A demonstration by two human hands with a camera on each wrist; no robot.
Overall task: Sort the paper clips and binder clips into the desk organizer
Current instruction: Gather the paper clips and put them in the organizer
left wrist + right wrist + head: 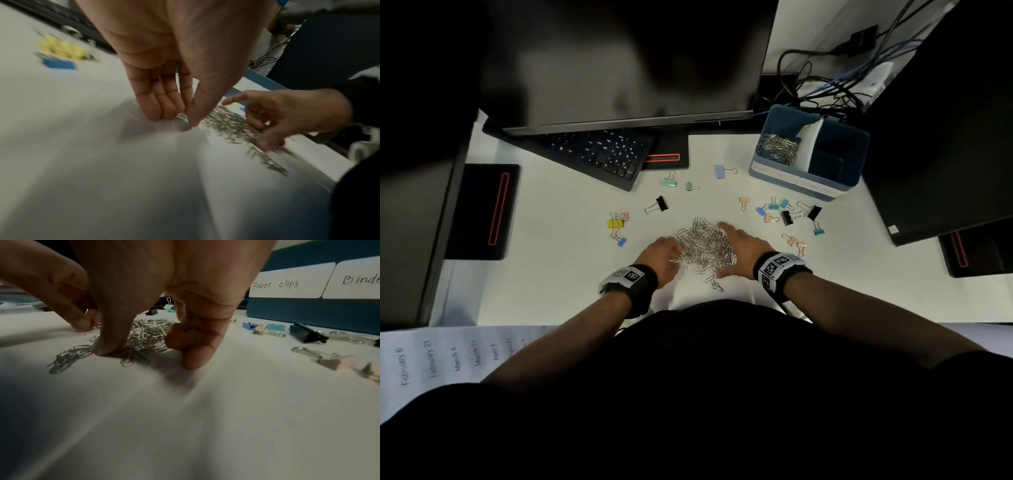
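A heap of silver paper clips [703, 245] [148, 334] lies on the white desk right in front of me. My left hand [677, 255] [180, 116] pinches clips at the heap's left edge, thumb against fingertips. My right hand [729, 248] [150, 352] cups the heap's right side, thumb on the near clips and fingers curled round the far side. The blue organizer [808, 185] [308, 309] stands at the back right, labelled "Paper clips" [275, 284]; its left compartment holds paper clips [777, 147]. Coloured binder clips [787, 212] lie scattered around.
More binder clips lie left of the heap: a yellow one [615, 224], a black one [661, 204], a mint one [668, 182]. A keyboard [602, 154] and monitors stand behind. Cables [825, 78] tangle behind the organizer. A dated paper sheet [448, 359] hangs off the near left edge.
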